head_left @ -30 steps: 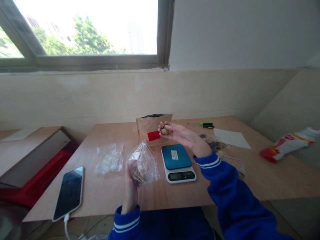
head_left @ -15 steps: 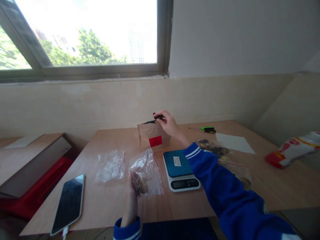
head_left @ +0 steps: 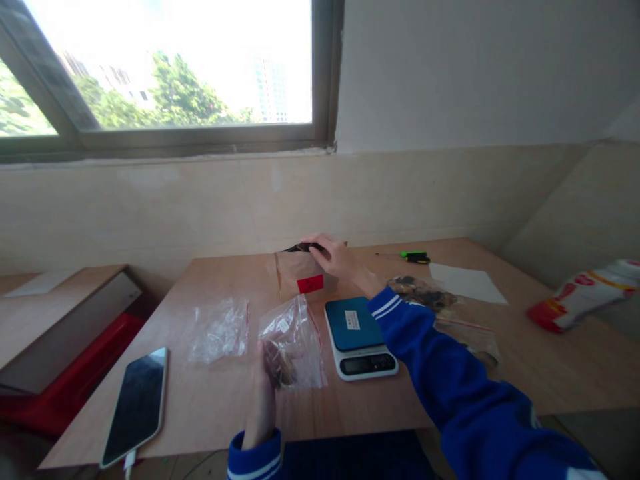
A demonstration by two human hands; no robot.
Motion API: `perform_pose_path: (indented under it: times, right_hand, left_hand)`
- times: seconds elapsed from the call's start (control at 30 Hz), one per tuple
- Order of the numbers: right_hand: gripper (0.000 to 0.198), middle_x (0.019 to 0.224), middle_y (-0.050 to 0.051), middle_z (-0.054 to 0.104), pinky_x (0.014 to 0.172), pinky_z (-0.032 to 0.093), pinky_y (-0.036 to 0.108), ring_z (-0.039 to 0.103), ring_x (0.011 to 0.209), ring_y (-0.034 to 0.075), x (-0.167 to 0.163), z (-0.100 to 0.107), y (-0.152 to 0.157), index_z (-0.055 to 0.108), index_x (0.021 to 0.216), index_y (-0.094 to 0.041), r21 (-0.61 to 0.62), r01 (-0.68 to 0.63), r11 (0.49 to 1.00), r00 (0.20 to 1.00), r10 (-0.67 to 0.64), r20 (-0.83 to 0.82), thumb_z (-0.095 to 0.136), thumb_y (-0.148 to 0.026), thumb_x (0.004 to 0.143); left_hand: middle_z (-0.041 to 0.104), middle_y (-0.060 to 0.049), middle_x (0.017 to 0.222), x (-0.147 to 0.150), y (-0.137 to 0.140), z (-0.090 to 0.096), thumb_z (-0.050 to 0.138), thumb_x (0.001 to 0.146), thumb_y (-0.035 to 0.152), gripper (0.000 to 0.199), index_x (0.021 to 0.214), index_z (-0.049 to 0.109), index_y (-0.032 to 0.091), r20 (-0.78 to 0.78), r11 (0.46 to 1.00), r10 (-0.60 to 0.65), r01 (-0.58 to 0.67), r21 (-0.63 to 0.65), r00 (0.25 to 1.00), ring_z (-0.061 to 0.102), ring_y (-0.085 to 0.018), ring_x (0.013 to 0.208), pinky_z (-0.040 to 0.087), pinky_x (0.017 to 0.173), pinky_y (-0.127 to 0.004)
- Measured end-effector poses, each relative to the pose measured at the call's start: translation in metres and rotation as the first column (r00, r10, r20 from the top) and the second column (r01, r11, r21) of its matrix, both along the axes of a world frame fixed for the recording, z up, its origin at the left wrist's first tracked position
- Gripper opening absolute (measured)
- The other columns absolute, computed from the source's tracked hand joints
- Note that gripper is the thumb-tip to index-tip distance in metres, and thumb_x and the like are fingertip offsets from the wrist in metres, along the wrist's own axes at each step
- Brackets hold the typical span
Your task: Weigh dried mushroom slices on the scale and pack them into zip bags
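My left hand [head_left: 269,367] is closed on the lower left side of a clear zip bag [head_left: 300,343] with brown dried pieces [head_left: 286,369] at its bottom. My right hand [head_left: 334,257] is at the mouth of a brown paper bag [head_left: 290,277] with a red label [head_left: 310,284]. Its fingers are bent down over the dark opening, and whatever they pinch blends into the dark there. Below my right forearm, a kitchen scale [head_left: 354,327] with a blue platform stands just right of the zip bag.
A crumpled clear bag [head_left: 220,331] and a phone on a cable [head_left: 135,407] lie at left. At right are a bag of dark dried pieces [head_left: 425,295], another zip bag [head_left: 475,343], screwdrivers [head_left: 415,257], white paper [head_left: 467,283] and a white-red bottle [head_left: 583,297].
My right hand has lowered from just above the paper bag to its mouth, taking down the dark piece it held. My left hand keeps its hold on the zip bag.
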State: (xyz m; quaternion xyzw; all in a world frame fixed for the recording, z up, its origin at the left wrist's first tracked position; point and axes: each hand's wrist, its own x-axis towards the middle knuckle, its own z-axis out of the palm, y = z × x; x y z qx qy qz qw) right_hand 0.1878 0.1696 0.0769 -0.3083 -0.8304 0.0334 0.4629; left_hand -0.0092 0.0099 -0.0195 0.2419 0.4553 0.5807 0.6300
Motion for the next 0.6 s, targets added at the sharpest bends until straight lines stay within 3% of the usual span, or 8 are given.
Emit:
perform_pose_path:
  times: [0.13, 0.27, 0.43, 0.6]
  right_hand:
    - [0.029, 0.124, 0.013, 0.063, 0.102, 0.046, 0.041, 0.059, 0.117, 0.022, 0.001, 0.001, -0.004, 0.069, 0.098, -0.016, -0.007, 0.038, 0.999, 0.997, -0.037, 0.071, 0.041, -0.026, 0.096]
    - [0.035, 0.138, 0.013, 0.055, 0.109, 0.041, 0.042, 0.051, 0.128, 0.023, 0.002, 0.003, -0.007, 0.07, 0.102, -0.016, -0.06, 0.018, 0.998, 0.993, -0.011, 0.12, 0.038, -0.03, 0.098]
    - [0.038, 0.142, 0.014, 0.051, 0.112, 0.036, 0.041, 0.046, 0.134, 0.02, 0.003, 0.006, -0.011, 0.066, 0.114, -0.016, -0.099, -0.042, 0.994, 0.999, 0.045, 0.023, 0.036, -0.034, 0.099]
    - [0.03, 0.138, 0.014, 0.054, 0.111, 0.037, 0.043, 0.049, 0.13, 0.02, 0.004, 0.011, -0.023, 0.064, 0.113, -0.017, -0.08, 0.027, 0.996, 0.997, -0.033, -0.074, 0.04, -0.027, 0.097]
  left_hand:
    - [0.073, -0.004, 0.078, 0.0, 0.0, 0.003, 0.07, 0.057, 0.073, 0.077, 0.109, 0.061, 0.016, -0.014, 0.999, 0.023, -0.023, -0.026, 1.0, 0.068, -0.021, 0.064, 0.051, 0.054, -0.03]
    - [0.074, -0.004, 0.086, 0.0, 0.0, 0.004, 0.072, 0.053, 0.072, 0.077, 0.107, 0.063, 0.018, -0.008, 0.999, 0.032, -0.032, -0.025, 0.999, 0.07, -0.022, 0.074, 0.054, 0.061, -0.03]
    - [0.072, -0.002, 0.082, 0.001, 0.001, -0.001, 0.069, 0.059, 0.072, 0.073, 0.108, 0.064, 0.018, -0.01, 0.999, 0.037, -0.037, -0.023, 0.999, 0.067, -0.018, 0.066, 0.051, 0.055, -0.027]
    - [0.073, -0.005, 0.084, 0.0, 0.001, -0.002, 0.067, 0.062, 0.071, 0.073, 0.111, 0.062, 0.018, 0.004, 1.0, 0.018, -0.018, -0.025, 1.0, 0.068, -0.019, 0.066, 0.05, 0.052, -0.027]
